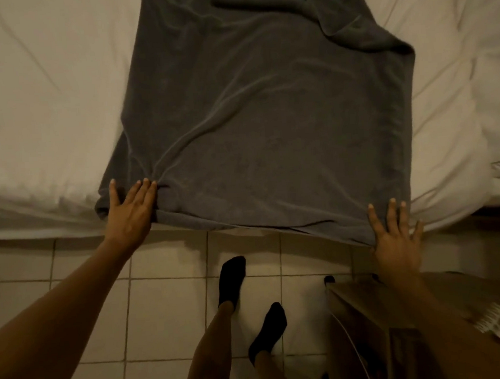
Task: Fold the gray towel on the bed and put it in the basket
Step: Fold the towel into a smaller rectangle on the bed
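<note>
The gray towel [255, 109] lies spread over the white bed [39, 109], its near edge hanging slightly over the bed's side. Its far right part is rumpled and folded over. My left hand [129, 209] rests flat on the towel's near left corner, fingers apart, with creases radiating from the fingertips. My right hand [395, 238] lies flat on the near right corner, fingers spread. Neither hand visibly pinches the cloth. No basket is recognisable in view.
Beige tiled floor [168, 301] lies below the bed edge, with my legs in black socks [233, 279] on it. A wooden piece of furniture [366, 308] stands at the lower right, close to my right arm, with a thin white cable along it.
</note>
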`<state>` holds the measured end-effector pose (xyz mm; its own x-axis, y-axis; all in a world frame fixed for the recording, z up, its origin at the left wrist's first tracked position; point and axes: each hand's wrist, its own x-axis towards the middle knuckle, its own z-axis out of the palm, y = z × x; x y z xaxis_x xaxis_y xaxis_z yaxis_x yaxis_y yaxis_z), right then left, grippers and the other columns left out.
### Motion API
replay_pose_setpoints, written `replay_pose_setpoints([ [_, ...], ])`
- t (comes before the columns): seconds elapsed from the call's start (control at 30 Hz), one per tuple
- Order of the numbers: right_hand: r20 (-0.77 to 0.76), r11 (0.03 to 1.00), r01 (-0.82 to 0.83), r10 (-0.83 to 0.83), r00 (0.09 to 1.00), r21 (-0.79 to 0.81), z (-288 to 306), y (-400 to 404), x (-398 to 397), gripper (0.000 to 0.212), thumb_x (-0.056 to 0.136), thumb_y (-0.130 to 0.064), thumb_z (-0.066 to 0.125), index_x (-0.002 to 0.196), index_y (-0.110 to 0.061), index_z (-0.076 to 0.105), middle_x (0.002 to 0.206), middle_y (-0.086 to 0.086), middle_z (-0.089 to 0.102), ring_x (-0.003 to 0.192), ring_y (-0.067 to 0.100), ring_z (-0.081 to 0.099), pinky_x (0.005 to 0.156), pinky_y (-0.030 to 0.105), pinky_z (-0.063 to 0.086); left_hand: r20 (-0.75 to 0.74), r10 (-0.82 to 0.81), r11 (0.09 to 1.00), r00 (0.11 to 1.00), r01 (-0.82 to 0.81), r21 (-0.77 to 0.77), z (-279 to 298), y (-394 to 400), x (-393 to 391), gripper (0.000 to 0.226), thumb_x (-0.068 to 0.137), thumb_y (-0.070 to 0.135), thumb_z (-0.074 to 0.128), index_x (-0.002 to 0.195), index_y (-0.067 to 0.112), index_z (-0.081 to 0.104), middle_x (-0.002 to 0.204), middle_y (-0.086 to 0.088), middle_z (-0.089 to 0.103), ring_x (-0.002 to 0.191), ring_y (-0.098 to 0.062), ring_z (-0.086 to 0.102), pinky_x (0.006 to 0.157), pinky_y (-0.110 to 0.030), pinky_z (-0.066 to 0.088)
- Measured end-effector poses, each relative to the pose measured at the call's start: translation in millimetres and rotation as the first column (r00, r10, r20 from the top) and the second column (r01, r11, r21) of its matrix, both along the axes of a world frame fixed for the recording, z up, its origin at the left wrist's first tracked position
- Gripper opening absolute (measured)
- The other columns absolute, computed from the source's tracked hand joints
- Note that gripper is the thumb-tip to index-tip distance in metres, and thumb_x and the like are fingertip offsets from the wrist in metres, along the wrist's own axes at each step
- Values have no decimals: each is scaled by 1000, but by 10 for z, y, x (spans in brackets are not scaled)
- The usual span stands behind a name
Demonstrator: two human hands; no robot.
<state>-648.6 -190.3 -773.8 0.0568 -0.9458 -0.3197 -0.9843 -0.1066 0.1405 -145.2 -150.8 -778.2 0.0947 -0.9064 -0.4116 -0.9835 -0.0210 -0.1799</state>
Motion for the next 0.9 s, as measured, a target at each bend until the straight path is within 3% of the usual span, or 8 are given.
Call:
replay_pose_setpoints([
  [0.13, 20, 999, -30, 30, 999, -24, -4, -111, 103, 90, 75, -9, 69, 149, -28, 20, 158, 16, 7, 146, 32, 0, 113, 58, 2, -23, -16, 1000, 1000, 15, -27, -120, -50, -201, 83, 84, 27, 65, 151, 10, 19, 155, -19, 26, 144, -32, 27, 105, -47, -34],
  [0.3, 16, 998, 5, -4, 1000, -66, 33, -71, 41, 93, 71, -10, 71, 149, -27, 22, 157, 19, 9, 145, 35, 3, 111, 61, 6, 49, 77, 996, 996, -74, -58, -238, -107, -225, 77, 94, 23, 48, 150, 1, 0, 157, -21, 17, 146, -32, 19, 96, -51, -42],
  [0.47, 41, 998, -8, 11, 999, -69, 179, -127, 12, 96, 66, -9, 77, 147, -26, 28, 156, 21, 12, 144, 37, 5, 110, 63, 9, -69, 32, 998, 997, -35, -44, -90, -114, 7, 60, 98, 18, 35, 152, 8, 11, 159, -11, 19, 147, -22, 20, 89, -36, -47],
  [0.53, 41, 998, -28, 31, 999, -56, 279, -166, 71, 98, 64, -10, 78, 147, -25, 28, 156, 21, 12, 144, 37, 6, 110, 62, 9, -145, 56, 996, 988, -66, -67, 84, -78, 99, 57, 97, 14, 39, 151, 8, 20, 157, -12, 25, 145, -22, 26, 94, -33, -43],
  [0.63, 49, 999, 33, -31, 998, -42, 482, -249, 201, 96, 67, -11, 76, 148, -27, 26, 157, 20, 10, 145, 35, 3, 111, 61, 6, -219, 78, 990, 973, -101, -97, 349, -111, 202, 56, 95, 10, 46, 148, 5, 28, 153, -15, 33, 142, -26, 34, 114, -50, -15],
  [0.7, 48, 996, 83, -81, 996, -44, 634, -359, 278, 95, 68, -13, 76, 148, -27, 25, 157, 20, 10, 145, 35, 2, 112, 60, 7, -249, 101, 988, 963, -126, -88, 505, -230, 252, 57, 96, 14, 47, 149, 5, 26, 153, -14, 33, 142, -27, 34, 115, -56, -3],
  [0.83, 69, 985, 142, -136, 988, -98, 948, -700, 449, 92, 71, -13, 73, 148, -29, 24, 157, 20, 7, 145, 33, -2, 113, 57, 1, -255, 83, 987, 963, -114, -111, 858, -719, 374, 65, 97, 19, 46, 151, 6, 15, 157, -12, 25, 145, -23, 26, 110, -45, -26],
  [0.9, 70, 980, 145, -136, 988, -137, 1074, -920, 481, 93, 72, -13, 73, 148, -29, 23, 157, 20, 6, 145, 33, -3, 113, 55, -3, -244, 65, 989, 968, -95, -116, 1039, -1016, 445, 72, 95, 28, 51, 152, 6, 12, 157, -11, 24, 146, -23, 25, 114, -50, -14],
])
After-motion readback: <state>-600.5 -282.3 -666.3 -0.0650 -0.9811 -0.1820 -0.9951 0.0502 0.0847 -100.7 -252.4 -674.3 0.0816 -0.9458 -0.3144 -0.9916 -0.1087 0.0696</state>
